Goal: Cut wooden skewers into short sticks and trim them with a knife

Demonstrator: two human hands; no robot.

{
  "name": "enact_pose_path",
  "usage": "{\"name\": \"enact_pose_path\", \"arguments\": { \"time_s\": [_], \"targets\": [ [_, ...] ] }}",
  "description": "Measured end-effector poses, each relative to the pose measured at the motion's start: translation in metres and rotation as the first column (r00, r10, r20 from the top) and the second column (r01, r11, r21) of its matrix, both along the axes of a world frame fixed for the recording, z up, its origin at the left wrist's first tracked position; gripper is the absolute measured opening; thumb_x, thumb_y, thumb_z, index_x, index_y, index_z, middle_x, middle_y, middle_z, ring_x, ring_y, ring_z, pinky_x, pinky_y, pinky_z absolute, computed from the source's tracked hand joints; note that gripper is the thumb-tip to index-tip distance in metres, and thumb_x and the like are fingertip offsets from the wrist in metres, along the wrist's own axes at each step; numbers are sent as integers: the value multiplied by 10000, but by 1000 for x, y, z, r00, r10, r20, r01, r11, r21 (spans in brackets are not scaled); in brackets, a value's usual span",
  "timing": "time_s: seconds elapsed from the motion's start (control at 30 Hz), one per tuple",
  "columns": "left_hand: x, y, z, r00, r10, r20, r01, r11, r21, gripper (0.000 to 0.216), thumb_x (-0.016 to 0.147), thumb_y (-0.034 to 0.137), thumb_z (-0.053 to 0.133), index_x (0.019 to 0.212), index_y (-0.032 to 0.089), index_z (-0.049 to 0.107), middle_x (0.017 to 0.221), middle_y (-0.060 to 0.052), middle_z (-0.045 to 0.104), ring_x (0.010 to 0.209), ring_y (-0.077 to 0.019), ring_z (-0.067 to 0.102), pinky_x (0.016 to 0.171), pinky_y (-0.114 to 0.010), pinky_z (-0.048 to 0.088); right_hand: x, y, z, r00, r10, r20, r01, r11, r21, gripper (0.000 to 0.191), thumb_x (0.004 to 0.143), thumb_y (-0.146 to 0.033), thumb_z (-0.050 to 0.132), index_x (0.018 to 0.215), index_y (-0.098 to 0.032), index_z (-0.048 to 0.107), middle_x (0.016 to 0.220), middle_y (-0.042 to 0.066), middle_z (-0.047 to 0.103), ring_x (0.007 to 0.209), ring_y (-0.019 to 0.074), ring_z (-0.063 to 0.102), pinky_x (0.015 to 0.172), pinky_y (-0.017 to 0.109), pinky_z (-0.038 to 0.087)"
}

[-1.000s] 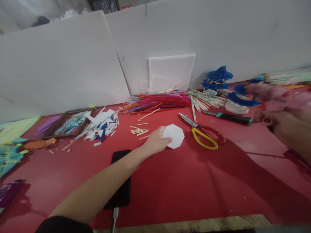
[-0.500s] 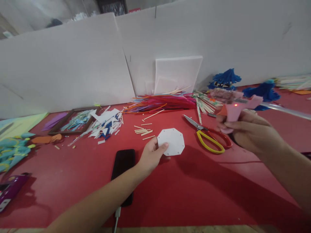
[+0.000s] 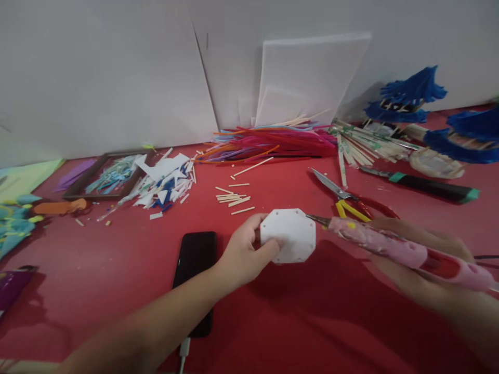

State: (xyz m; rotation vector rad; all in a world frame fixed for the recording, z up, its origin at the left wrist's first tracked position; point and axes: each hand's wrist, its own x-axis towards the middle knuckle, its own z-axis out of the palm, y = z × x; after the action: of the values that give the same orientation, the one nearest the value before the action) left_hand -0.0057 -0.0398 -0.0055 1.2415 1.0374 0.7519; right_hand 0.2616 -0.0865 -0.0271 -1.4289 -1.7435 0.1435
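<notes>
In my left hand is a white octagonal piece of card, pinched with the thumb on top. Small holes or dots run along its edge. My right hand is wrapped round a pink hot glue gun, whose nozzle points left and meets or nearly meets the card's upper right edge. Partly behind the glue gun lie scissors with yellow and red handles. Short wooden sticks lie on the red table just beyond the card.
A black phone with a white cable lies left of the card. Coloured pipe cleaners and paper scraps lie farther back. A utility knife and blue-roofed models are at the right, before a white board.
My right hand has brought the glue gun down and left, its nozzle now at the card's edge. The card has shifted slightly right. The camera view has tilted down.
</notes>
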Motion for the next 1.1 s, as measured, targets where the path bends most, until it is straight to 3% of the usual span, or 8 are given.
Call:
{"name": "enact_pose_path", "arguments": {
  "time_s": [0.1,0.2,0.43,0.57,0.7,0.87,1.0,1.1],
  "targets": [
    [-1,-3,1,999,-34,-39,38,995,94,486,762,330,662,1215,155,637,1099,-108,747,929,-210,698,793,-305,575,-5,-6,8,998,4,66,-10,996,89,191,859,-400,570,1015,-341,664,864,29,756,685,237,719,593,353,561],
    [-2,-5,1,995,-4,-103,20,987,157,521,767,321,646,1259,150,643,1124,-116,753,938,-218,693,782,-298,571,-9,-9,15,992,-2,124,-8,997,78,151,859,-355,554,990,-328,624,836,31,741,673,226,704,596,348,533],
    [-3,-5,3,989,-35,-146,54,990,128,504,782,325,622,1249,138,656,1020,-100,755,809,-187,673,678,-263,549,-5,-8,17,984,13,176,-13,1000,-2,83,877,-358,524,941,-320,561,733,18,677,538,195,618,516,326,476],
    [-4,-6,3,986,-93,-136,113,984,141,451,806,302,612,1224,142,664,1034,-95,751,876,-198,680,758,-277,554,4,-3,16,964,101,245,-113,993,34,58,882,-323,527,938,-311,534,703,13,668,540,193,631,497,316,468],
    [-6,-7,1,978,-98,-183,127,979,157,449,814,316,606,1230,157,666,961,-80,743,786,-183,662,686,-270,542,9,2,15,941,159,298,-187,980,68,113,826,-292,571,936,-310,550,692,7,675,506,192,627,482,312,472],
    [-6,-7,-1,977,-95,-191,127,978,163,429,812,318,599,1200,150,672,910,-70,724,728,-164,627,651,-263,526,3,1,13,965,101,244,-135,983,125,43,846,-315,555,889,-310,558,665,7,653,479,183,587,455,316,448],
    [-6,-6,-2,977,-88,-194,119,980,158,436,800,324,595,1190,141,665,905,-72,720,736,-166,627,656,-266,525,5,-3,13,976,64,208,-73,997,35,68,843,-358,555,816,-297,569,674,26,661,513,187,602,469,320,459],
    [-6,-5,-2,976,-80,-202,114,980,163,422,786,339,601,1150,136,667,929,-83,724,773,-177,640,694,-279,533,11,-1,12,976,142,165,-143,990,-8,113,807,-336,606,904,-292,646,779,53,727,598,204,669,519,309,505]
  ]
}}
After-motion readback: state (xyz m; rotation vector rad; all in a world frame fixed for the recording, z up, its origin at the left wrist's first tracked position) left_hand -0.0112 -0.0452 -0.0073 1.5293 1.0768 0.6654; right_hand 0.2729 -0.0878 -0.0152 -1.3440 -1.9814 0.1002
